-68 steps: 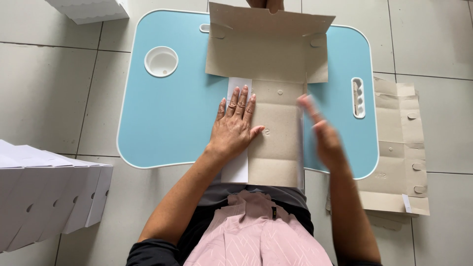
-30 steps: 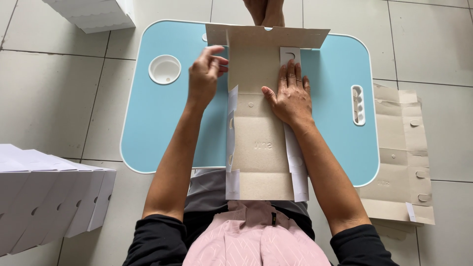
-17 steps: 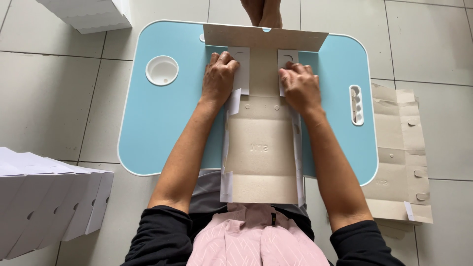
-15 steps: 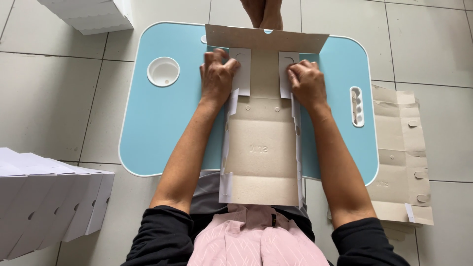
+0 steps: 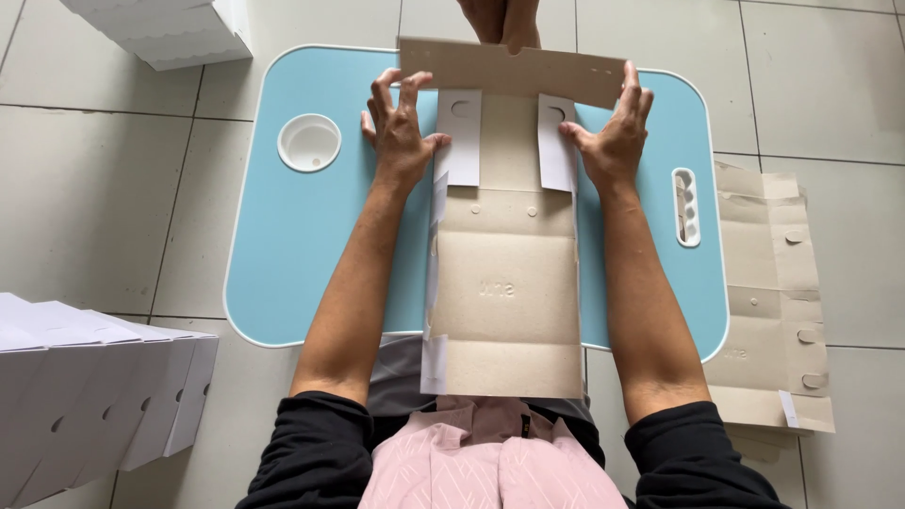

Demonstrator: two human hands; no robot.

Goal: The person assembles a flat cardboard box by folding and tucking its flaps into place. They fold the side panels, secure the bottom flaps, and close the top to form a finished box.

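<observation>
A flat brown cardboard box blank (image 5: 507, 283) lies lengthwise on a light blue lap table (image 5: 292, 236), its near end over my lap. Its side walls stand folded up, white on the outside, with two white tabs folded inward near the far end. My left hand (image 5: 401, 132) presses the left wall near the far end, fingers spread. My right hand (image 5: 615, 132) presses the right wall and touches the raised far flap (image 5: 514, 71). Neither hand closes around the cardboard.
A round cup recess (image 5: 309, 142) sits in the table's left part, a slot (image 5: 685, 207) on its right. More flat brown blanks (image 5: 773, 302) lie on the tiled floor at right. White folded boxes are stacked at left (image 5: 94, 396) and top left (image 5: 170, 28). Someone's feet (image 5: 500, 19) show beyond the table.
My hands slid from the box middle to its far end, folded the two white tabs inward, then moved outward onto the side walls as the far flap rose.
</observation>
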